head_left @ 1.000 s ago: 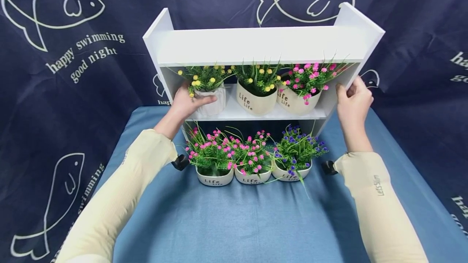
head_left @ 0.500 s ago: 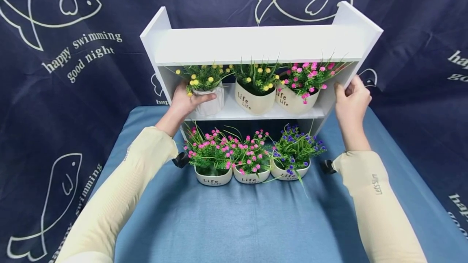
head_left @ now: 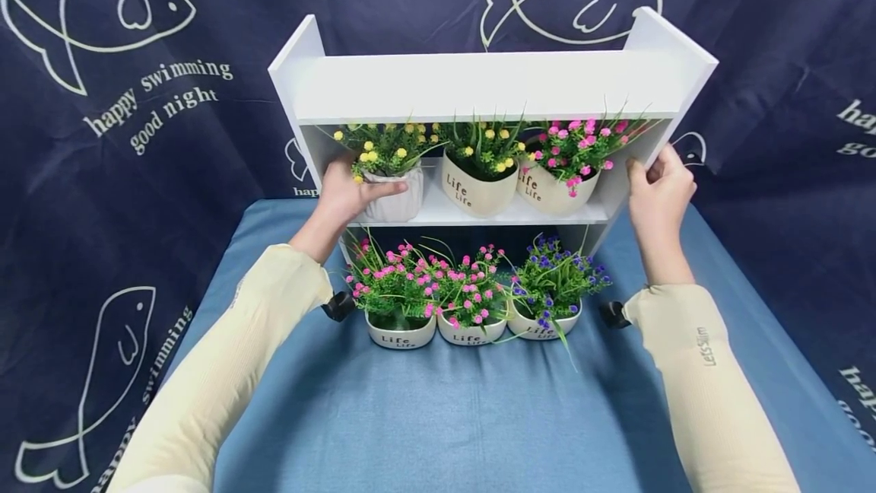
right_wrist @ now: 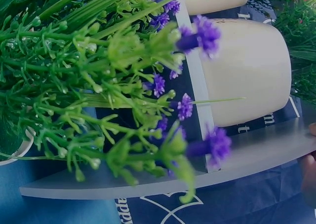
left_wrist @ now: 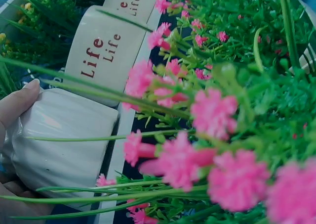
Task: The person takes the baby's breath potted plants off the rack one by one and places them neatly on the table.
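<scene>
My left hand (head_left: pixel 344 192) grips a white ribbed flowerpot (head_left: pixel 398 196) with yellow flowers at the left end of the white shelf unit's (head_left: pixel 472 86) middle board. The thumb lies across the pot's front; in the left wrist view, fingers show on the far side of the white pot (left_wrist: pixel 61 140). My right hand (head_left: pixel 660 200) pinches the shelf's right side panel between thumb and fingers. Beside the white pot stand a cream "Life" pot (head_left: pixel 479 187) with yellow flowers and another cream pot (head_left: pixel 557 189) with pink flowers, near the right panel.
On the blue cloth before the shelf stand two cream pots with pink flowers (head_left: pixel 400 337) (head_left: pixel 474 332) and one with purple-blue flowers (head_left: pixel 545 326). Their stems reach up near both wrists. A dark fish-print curtain (head_left: pixel 411 6) hangs behind.
The white pot sits slightly lower, closer to the middle board's front edge, with my left hand still around it. My right hand keeps its hold on the side panel.
</scene>
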